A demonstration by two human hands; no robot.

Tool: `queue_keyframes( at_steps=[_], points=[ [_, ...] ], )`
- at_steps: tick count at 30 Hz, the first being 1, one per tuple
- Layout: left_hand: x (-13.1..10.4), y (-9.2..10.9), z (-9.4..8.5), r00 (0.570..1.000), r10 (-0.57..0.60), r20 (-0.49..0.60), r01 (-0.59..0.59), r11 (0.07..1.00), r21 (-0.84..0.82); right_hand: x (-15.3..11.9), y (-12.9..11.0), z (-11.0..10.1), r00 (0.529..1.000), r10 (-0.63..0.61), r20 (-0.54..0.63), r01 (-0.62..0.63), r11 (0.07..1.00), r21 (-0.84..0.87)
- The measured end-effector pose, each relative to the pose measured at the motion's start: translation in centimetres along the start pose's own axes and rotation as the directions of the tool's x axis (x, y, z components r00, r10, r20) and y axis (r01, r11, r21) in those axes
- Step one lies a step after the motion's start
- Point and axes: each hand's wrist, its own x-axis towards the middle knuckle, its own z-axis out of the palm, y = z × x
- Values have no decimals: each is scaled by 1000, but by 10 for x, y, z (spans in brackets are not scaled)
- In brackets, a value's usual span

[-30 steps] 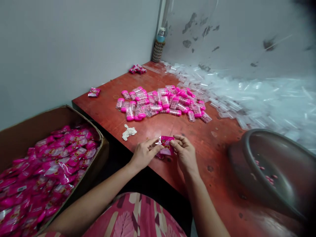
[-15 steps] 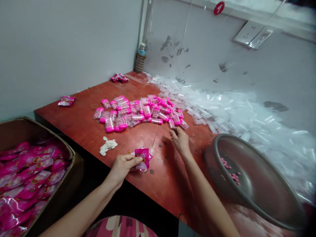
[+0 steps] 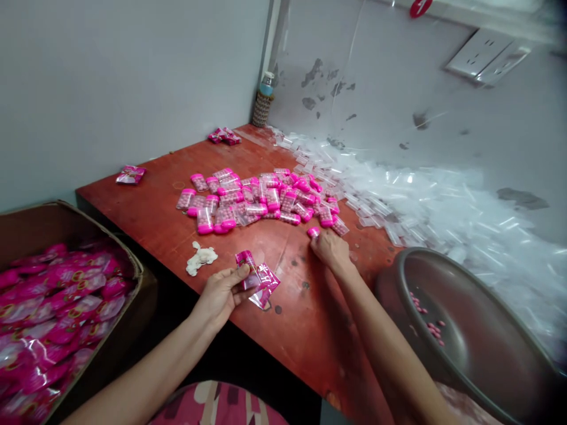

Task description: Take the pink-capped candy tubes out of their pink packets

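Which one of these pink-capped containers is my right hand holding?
The container at your right hand, pink cap showing and the rest mostly hidden; the others lie in the pile beyond.

You were in what looked like a small packing workshop, set up around a scuffed red table (image 3: 301, 319). Dozens of matching clear containers (image 3: 272, 200) with bright pink caps, filled with pink beads, lay across the table's middle. Along its far right side, loose clear plastic pieces (image 3: 420, 189) were heaped in bulk. Left of the table, a cardboard box (image 3: 26, 230) held a mass of glossy pink packets (image 3: 66, 307). On the table's right stood a grey basin (image 3: 487, 342); behind it, a stained wall (image 3: 390, 77) carried power sockets (image 3: 481, 53).
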Motion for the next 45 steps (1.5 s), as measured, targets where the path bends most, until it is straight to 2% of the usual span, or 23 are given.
queue_keyframes(
  at_steps=[4, 7, 8, 9, 10, 11, 12, 13, 14, 16, 18, 20, 21, 23, 25, 27, 29, 32, 34, 35, 37, 41, 45],
  points=[
    [2, 1, 7, 1000, -14, 18, 16, 992, -126, -36, 5, -7, 998, -67, 6, 67, 998, 3],
    [3, -2, 10, 1000, -20, 16, 23, 977, -212, -79, -7, -11, 987, -157, 27, 149, 971, 186],
    [4, -3, 11, 1000, -23, 11, 26, 972, -234, -97, -14, -10, 976, -202, 75, 150, 886, 440],
    [4, -4, 11, 1000, -27, 5, 27, 967, -253, -114, -22, -9, 961, -242, 130, 98, 744, 661],
    [5, -5, 12, 1000, -27, -2, 26, 963, -270, -131, -31, -8, 941, -283, 183, 28, 607, 794],
    [6, -6, 12, 1000, -24, -10, 20, 958, -285, -147, -39, -6, 931, -303, 204, -22, 512, 859],
    [6, -7, 13, 1000, -19, -18, 13, 955, -296, -160, -47, -3, 932, -306, 195, -28, 475, 880],
    [7, -7, 13, 1000, -12, -25, 4, 954, -301, -170, -52, -1, 947, -274, 166, -4, 508, 861],
    [7, -8, 13, 1000, -4, -31, -6, 953, -303, -177, -56, 0, 969, -216, 120, 33, 595, 803],
    [7, -8, 13, 999, 8, -37, -19, 955, -297, -182, -58, 3, 996, -93, 13, 70, 827, 558],
    [7, -8, 13, 999, 10, -44, -22, 956, -291, -181, -53, 5, 999, -32, -22, 36, 965, 258],
    [6, -9, 13, 999, 9, -54, -24, 956, -291, -177, -46, 7, 999, -36, 21, 34, 997, 66],
    [6, -9, 13, 998, 8, -58, -24, 956, -294, -175, -42, 8, 997, -53, 47, 52, 998, 25],
    [6, -10, 13, 998, 5, -66, -25, 953, -302, -172, -37, 10, 991, -94, 90, 91, 995, 38],
    [6, -11, 14, 997, 3, -73, -25, 949, -313, -171, -34, 12, 985, -122, 122, 105, 985, 134],
    [6, -11, 14, 997, -3, -79, -22, 947, -320, -172, -35, 13, 984, -134, 115, 96, 954, 285],
    [7, -11, 14, 997, -8, -83, -19, 947, -322, -176, -39, 15, 991, -119, 56, 78, 875, 479],
    [8, -13, 13, 996, -4, -93, -25, 948, -317, -185, -52, 15, 997, -45, 57, -15, 650, 760],
    [7, -16, 13, 997, 8, -78, -32, 951, -309, -191, -62, 14, 992, -39, 121, -85, 502, 861],
    [7, -18, 13, 998, 17, -62, -36, 951, -308, -193, -67, 13, 989, -46, 141, -105, 458, 883],
    [5, -22, 15, 999, 37, -24, -43, 949, -313, -195, -74, 13, 989, -43, 139, -108, 429, 897],
    [-1, -25, 19, 998, 67, 20, -60, 963, -262, -193, -81, 13, 995, 8, 97, -91, 430, 898],
    [-4, -23, 20, 992, 113, 59, -104, 985, -140, -191, -81, 14, 989, -49, 138, -113, 350, 930]
  ],
)
